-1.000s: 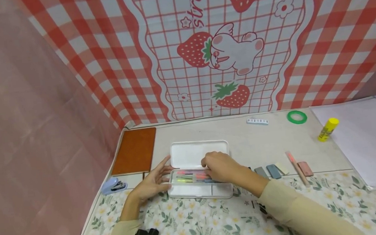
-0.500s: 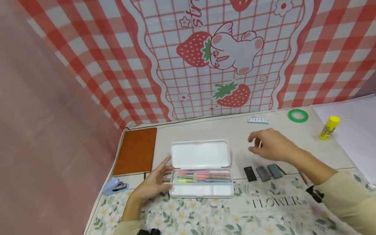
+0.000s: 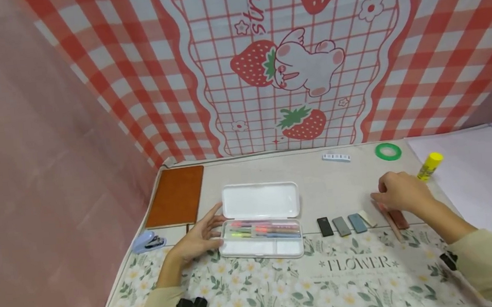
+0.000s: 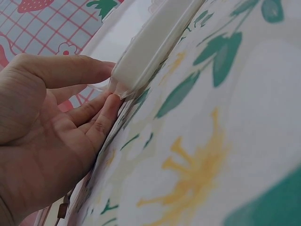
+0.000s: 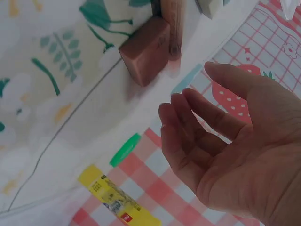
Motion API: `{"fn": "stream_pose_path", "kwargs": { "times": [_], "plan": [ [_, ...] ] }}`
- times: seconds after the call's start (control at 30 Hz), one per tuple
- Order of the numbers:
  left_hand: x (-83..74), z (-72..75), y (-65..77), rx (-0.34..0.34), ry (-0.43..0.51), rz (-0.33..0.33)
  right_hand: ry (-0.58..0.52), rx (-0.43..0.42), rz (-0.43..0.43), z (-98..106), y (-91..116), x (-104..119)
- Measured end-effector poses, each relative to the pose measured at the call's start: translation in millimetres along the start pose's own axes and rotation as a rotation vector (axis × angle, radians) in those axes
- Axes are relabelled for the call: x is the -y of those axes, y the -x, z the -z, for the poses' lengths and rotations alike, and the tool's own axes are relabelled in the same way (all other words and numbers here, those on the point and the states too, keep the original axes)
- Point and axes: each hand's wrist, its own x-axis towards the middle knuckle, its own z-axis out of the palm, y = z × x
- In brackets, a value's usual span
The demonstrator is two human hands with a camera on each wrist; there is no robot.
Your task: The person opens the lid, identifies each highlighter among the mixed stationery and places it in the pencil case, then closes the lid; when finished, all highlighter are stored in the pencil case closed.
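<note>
A white pencil case (image 3: 260, 202) lies with its lid folded back, several pens (image 3: 277, 229) in its rear tray. At its left end rests my left hand (image 3: 197, 239), fingers extended and spread; in the left wrist view the fingertips (image 4: 109, 104) touch the case's corner (image 4: 136, 66). My right hand (image 3: 403, 192) hovers over the far end of a pink pen (image 3: 396, 230) beside a reddish-pink eraser (image 3: 402, 220). Seen from the right wrist, its fingers (image 5: 207, 115) are loosely bent, nothing between them, apart from the pen (image 5: 172, 28) and eraser (image 5: 146, 52).
Black, grey, blue and white blocks (image 3: 341, 226) line up right of the case. A yellow glue stick (image 3: 430, 165), green tape ring (image 3: 388, 152) and small white-blue strip (image 3: 336, 158) lie farther back. At left are a brown notebook (image 3: 176, 197) and blue stapler (image 3: 148, 242).
My right hand has left the pencil case and travelled right, past the row of blocks, to above the pink pen. The left hand stays at the case's left end.
</note>
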Motion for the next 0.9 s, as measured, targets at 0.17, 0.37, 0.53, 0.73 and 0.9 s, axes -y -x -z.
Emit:
{"fn": "stream_pose_path", "kwargs": {
  "times": [0.17,0.37,0.53,0.73,0.9],
  "plan": [
    [1.5,0.1,-2.6,0.01,-0.011,-0.024,-0.009,0.064,-0.039,-6,2,-1],
    [2.4,0.9,-4.3,0.015,-0.026,-0.034,-0.026,0.083,-0.062,-11,4,1],
    [2.5,1.0,-3.7,0.017,-0.026,-0.038,-0.037,0.066,-0.04,-18,6,0],
    [3.2,0.9,-0.8,0.021,-0.01,-0.035,-0.065,-0.024,-0.01,-17,4,7],
    [3.9,1.0,0.9,0.013,0.002,-0.014,-0.09,-0.131,0.044,-7,1,23]
  ]
}}
